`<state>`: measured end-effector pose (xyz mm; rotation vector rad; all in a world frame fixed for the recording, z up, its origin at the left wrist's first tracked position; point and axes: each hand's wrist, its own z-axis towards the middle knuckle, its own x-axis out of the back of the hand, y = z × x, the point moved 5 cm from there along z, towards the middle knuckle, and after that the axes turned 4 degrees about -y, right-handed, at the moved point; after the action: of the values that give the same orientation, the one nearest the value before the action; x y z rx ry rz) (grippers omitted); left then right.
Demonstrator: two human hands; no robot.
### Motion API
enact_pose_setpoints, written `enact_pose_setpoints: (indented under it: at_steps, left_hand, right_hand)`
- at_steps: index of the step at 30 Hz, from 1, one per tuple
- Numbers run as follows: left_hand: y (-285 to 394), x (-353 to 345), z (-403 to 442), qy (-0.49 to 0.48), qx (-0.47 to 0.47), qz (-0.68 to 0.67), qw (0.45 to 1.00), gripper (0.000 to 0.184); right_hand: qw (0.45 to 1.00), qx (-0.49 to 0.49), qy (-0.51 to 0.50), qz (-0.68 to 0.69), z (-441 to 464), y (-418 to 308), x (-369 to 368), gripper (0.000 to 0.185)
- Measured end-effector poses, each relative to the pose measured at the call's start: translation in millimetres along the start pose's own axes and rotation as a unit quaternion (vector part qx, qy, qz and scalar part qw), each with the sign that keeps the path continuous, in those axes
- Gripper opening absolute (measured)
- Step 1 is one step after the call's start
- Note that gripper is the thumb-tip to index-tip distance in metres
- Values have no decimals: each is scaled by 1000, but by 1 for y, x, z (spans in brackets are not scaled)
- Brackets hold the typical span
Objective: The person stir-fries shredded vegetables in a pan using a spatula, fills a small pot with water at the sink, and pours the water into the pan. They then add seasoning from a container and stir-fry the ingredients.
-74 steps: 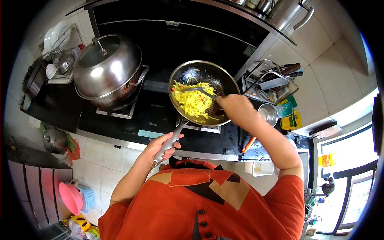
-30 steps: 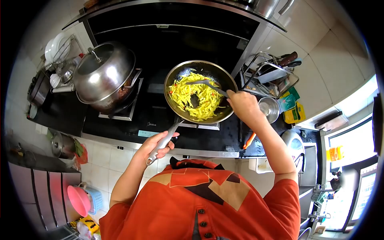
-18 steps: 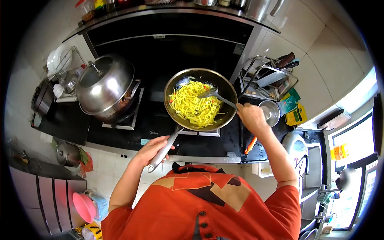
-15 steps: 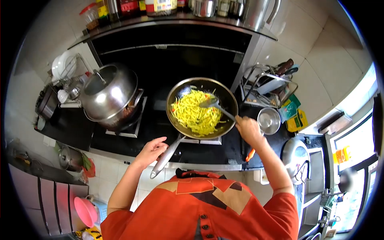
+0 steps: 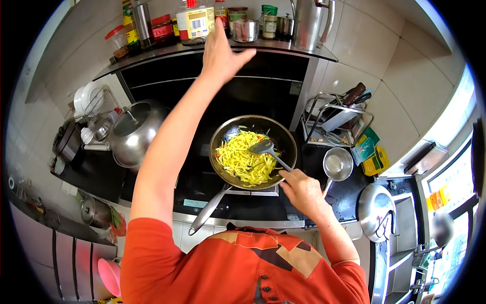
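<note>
My left hand [image 5: 220,57] is raised to the shelf above the stove, its thumb spread away from the fingers. Nothing is in it. The fingertips overlap a red-capped bottle [image 5: 220,11] in view, and I cannot tell whether they touch it. Close by are a large labelled jar [image 5: 196,24] and a small steel pot [image 5: 246,31]. My right hand [image 5: 304,192] grips the handle of a grey spatula [image 5: 262,147]. The spatula's blade rests on yellow-green shreds with red bits [image 5: 243,157], inside a frying pan [image 5: 216,136] on the burner.
A big domed steel pot [image 5: 136,134] stands left of the pan, partly behind my left arm. The pan's long handle [image 5: 210,210] points toward me. At right are a knife rack [image 5: 336,119], a steel saucepan [image 5: 337,164] and a seasoning bag [image 5: 375,161].
My left hand has risen from beside the pan handle to the shelf. My right hand still holds the spatula, blade in the food. The view has tilted upward, showing more of the shelf.
</note>
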<state>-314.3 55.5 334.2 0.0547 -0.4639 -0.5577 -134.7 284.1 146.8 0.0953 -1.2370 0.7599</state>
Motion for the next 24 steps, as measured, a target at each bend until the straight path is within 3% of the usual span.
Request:
enact_pose_setpoints:
  at_steps: [3, 5, 7, 13, 15, 16, 17, 19, 21, 23, 24]
  left_hand:
    - [-24, -40, 43, -51, 108, -4, 993, 119]
    - [-23, -50, 56, -37, 115, 20, 992, 118]
    - [-29, -59, 61, -88, 238, -51, 966, 123]
    - [-21, -61, 59, -91, 240, -115, 960, 119]
    - [-15, -51, 49, 4, 224, -217, 950, 118]
    - [-10, -39, 38, 4, 227, -216, 950, 118]
    - [-2, -29, 25, -8, 210, -297, 931, 116]
    - [21, -6, -3, -31, 171, -456, 873, 114]
    - [19, 11, -33, -76, 118, -319, 937, 112]
    - [34, 36, -65, -67, 84, -314, 943, 108]
    - [36, 41, -83, -96, 107, -328, 934, 115]
  right_hand:
    - [1000, 10, -6, 18, -13, -5, 0, 28]
    - [999, -11, -30, 23, -23, -5, 4, 28]
    - [997, -52, -51, 18, -33, 0, 7, 27]
    - [995, -89, -35, 11, -54, 17, 7, 26]
    - [997, -77, -15, 1, -52, 18, 12, 24]
    - [996, -84, 12, 6, -51, 23, 17, 24]
    - [995, -93, 38, 13, -50, 27, 20, 24]
    - [988, -106, 66, 93, -40, 29, 28, 26]
    - [945, -167, 65, 273, -29, 35, 22, 32]
    - [902, -194, 81, 378, -5, 20, 28, 40]
    - [889, -162, 83, 420, 8, 14, 29, 47]
